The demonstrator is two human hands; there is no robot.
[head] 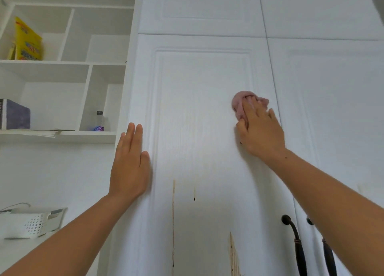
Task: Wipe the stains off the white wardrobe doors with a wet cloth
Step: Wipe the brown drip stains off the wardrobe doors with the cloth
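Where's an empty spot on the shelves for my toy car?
The cubby right of the yellow bag is bare. The bottle leaves room beside it. A purple box and papers crowd the shelf left of that.

Bright, diffuse, cool light falls over the white wardrobe door (pixel 197 109); faint soft shadows edge the left hand (pixel 129 165) and right hand (pixel 260 128). Wide-angle lens bows vertical lines toward the frame edges; cloth (pixel 241 103) slightly blurred

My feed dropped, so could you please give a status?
Right hand grips pink cloth on wardrobe door. Left hand flat on door. Brown drips below, unwiped. Nothing blocking.
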